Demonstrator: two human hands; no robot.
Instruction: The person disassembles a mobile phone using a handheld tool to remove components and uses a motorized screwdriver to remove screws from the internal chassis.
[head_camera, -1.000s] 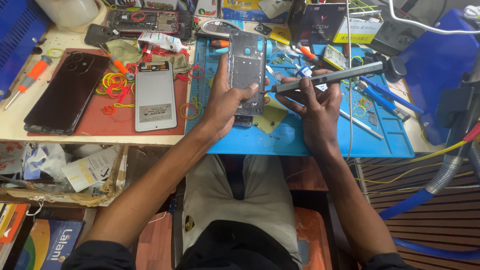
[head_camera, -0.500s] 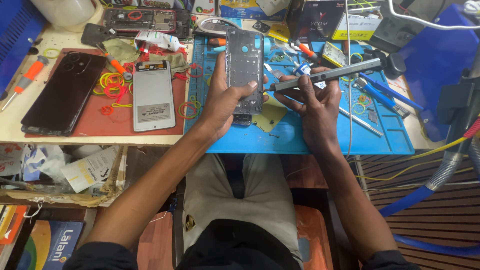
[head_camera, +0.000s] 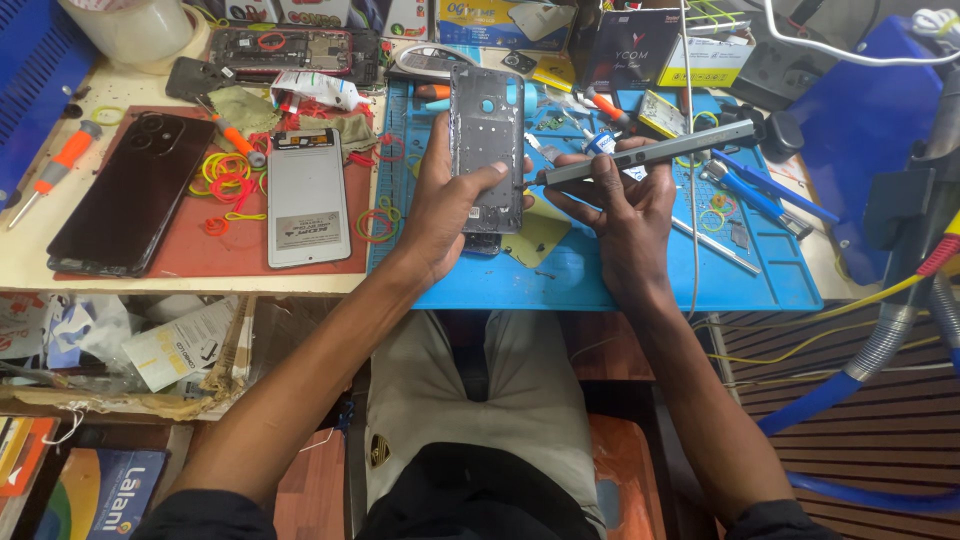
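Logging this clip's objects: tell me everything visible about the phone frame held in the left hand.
The phone frame is a grey, metallic-looking rectangular shell with its screen and back cover removed, showing cut-outs and small holes, including a round opening near its top. It is held roughly upright, slightly tilted, above the blue work mat. The left hand grips its lower half, thumb across the front. The tip of the grey pen-shaped tool in the right hand meets its right edge.

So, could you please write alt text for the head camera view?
The left hand holds a grey phone frame upright over a blue work mat, while the right hand points a grey pen-shaped tool at its edge.
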